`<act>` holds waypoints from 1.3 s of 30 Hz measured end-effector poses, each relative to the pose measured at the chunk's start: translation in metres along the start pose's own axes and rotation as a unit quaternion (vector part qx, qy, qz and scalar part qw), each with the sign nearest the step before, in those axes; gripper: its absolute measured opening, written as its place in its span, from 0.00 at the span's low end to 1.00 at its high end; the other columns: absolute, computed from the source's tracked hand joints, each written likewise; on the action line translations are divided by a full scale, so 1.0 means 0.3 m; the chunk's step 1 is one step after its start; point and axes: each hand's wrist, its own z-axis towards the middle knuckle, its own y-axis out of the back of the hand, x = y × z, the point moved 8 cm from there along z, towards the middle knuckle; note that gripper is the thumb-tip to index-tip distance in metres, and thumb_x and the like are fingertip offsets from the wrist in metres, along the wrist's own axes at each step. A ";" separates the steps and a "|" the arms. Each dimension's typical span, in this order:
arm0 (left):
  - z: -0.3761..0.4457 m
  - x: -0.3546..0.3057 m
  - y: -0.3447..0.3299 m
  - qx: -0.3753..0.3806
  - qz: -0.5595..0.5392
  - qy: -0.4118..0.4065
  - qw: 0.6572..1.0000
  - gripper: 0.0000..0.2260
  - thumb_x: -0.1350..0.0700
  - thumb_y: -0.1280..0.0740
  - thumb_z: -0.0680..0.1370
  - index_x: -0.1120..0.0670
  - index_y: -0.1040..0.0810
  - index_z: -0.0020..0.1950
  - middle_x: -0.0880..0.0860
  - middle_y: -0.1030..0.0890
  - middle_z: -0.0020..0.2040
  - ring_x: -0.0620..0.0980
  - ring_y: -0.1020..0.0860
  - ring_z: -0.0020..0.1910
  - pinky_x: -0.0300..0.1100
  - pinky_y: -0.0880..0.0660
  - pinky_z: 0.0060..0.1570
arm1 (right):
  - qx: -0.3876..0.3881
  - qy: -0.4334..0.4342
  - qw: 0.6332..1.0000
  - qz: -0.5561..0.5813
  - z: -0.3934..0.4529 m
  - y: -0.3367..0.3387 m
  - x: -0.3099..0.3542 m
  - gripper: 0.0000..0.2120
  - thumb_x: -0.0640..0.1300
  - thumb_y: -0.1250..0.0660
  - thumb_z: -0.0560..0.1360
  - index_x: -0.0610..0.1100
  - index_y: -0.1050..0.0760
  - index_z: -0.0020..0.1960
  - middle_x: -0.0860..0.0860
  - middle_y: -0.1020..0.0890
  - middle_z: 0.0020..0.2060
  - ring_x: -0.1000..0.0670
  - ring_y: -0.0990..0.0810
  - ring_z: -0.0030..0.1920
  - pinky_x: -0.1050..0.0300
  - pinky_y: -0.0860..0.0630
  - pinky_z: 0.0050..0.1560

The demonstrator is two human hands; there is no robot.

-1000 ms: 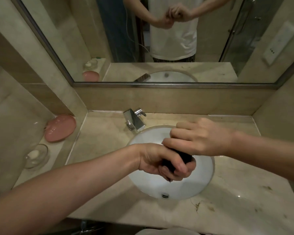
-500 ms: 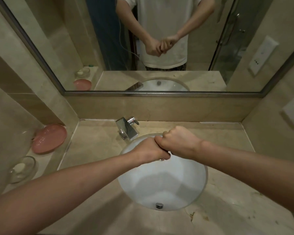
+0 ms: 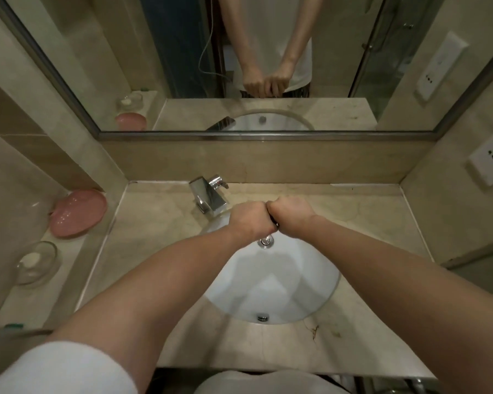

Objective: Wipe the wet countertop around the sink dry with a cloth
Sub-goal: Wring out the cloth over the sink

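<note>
Both my fists are pressed together over the back of the white round sink. My left hand and my right hand both grip a dark cloth. Only a small dark sliver of the cloth shows between the knuckles; the rest is hidden inside the fists. The beige marble countertop surrounds the basin. The chrome faucet stands just left of my left hand.
A pink dish and a glass soap dish sit on the left ledge. A mirror spans the back wall. A wall socket is at the right. Brown specks lie on the front counter by the basin.
My hands moved from the middle of the basin toward its back rim, near the faucet. The fists closed tighter round the cloth, hiding most of it. The view tilted downward.
</note>
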 end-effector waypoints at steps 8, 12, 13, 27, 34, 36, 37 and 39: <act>0.018 -0.005 0.015 -0.014 0.074 -0.017 0.997 0.05 0.49 0.35 0.73 0.49 0.26 0.40 0.47 0.28 0.31 0.54 0.26 0.35 0.40 0.41 0.28 | -0.001 -0.028 0.997 0.068 0.009 -0.012 -0.024 0.10 0.35 0.37 0.74 0.45 0.23 0.52 0.45 0.18 0.52 0.41 0.20 0.52 0.56 0.34 0.41; 0.010 0.014 0.016 -0.015 0.071 -0.020 0.997 0.06 0.49 0.35 0.73 0.49 0.27 0.39 0.47 0.28 0.31 0.54 0.26 0.35 0.40 0.42 0.28 | 0.003 -0.023 0.996 0.082 0.009 -0.011 -0.009 0.10 0.35 0.37 0.73 0.44 0.23 0.53 0.45 0.18 0.50 0.42 0.24 0.45 0.56 0.33 0.39; 0.009 0.020 0.018 -0.013 0.065 -0.020 0.998 0.06 0.48 0.35 0.73 0.49 0.26 0.39 0.47 0.28 0.31 0.54 0.26 0.35 0.40 0.41 0.28 | 0.004 -0.020 0.996 0.082 0.010 -0.005 -0.005 0.10 0.35 0.37 0.74 0.44 0.23 0.53 0.45 0.18 0.50 0.42 0.24 0.45 0.56 0.34 0.39; -0.137 0.122 0.048 0.108 -0.514 -0.068 0.848 0.23 0.60 0.21 0.71 0.50 0.24 0.62 0.52 0.18 0.51 0.44 0.18 0.40 0.38 0.21 0.37 | -0.160 -0.061 0.951 0.259 -0.136 0.011 0.025 0.21 0.43 0.32 0.74 0.48 0.30 0.66 0.53 0.22 0.55 0.49 0.23 0.53 0.56 0.33 0.40; -0.214 0.152 -0.081 0.049 -0.563 -0.085 0.820 0.13 0.51 0.25 0.76 0.47 0.23 0.59 0.45 0.18 0.52 0.45 0.19 0.52 0.43 0.22 0.51 | -0.098 -0.041 0.792 0.601 -0.273 -0.111 0.096 0.19 0.52 0.31 0.78 0.56 0.30 0.67 0.60 0.22 0.59 0.57 0.22 0.61 0.57 0.24 0.60; -0.238 0.162 -0.121 0.044 -0.571 -0.056 0.818 0.11 0.47 0.26 0.76 0.47 0.23 0.56 0.45 0.17 0.51 0.47 0.18 0.54 0.47 0.22 0.57 | -0.090 -0.069 0.718 0.687 -0.319 -0.149 0.091 0.14 0.48 0.32 0.80 0.54 0.26 0.66 0.59 0.19 0.58 0.56 0.21 0.60 0.56 0.24 0.62; -0.256 0.159 -0.126 0.038 -0.569 -0.046 0.820 0.10 0.47 0.27 0.77 0.47 0.22 0.54 0.44 0.17 0.50 0.46 0.18 0.54 0.46 0.22 0.58 | -0.097 -0.082 0.696 0.707 -0.338 -0.164 0.083 0.13 0.47 0.32 0.80 0.53 0.24 0.64 0.57 0.18 0.57 0.54 0.20 0.59 0.51 0.23 0.62; -0.291 0.133 -0.123 0.038 -0.560 -0.033 0.827 0.08 0.46 0.28 0.77 0.46 0.21 0.52 0.44 0.17 0.50 0.43 0.19 0.53 0.41 0.24 0.55 | -0.099 -0.097 0.691 0.710 -0.360 -0.196 0.071 0.10 0.44 0.30 0.79 0.50 0.22 0.59 0.54 0.17 0.53 0.50 0.18 0.56 0.44 0.22 0.60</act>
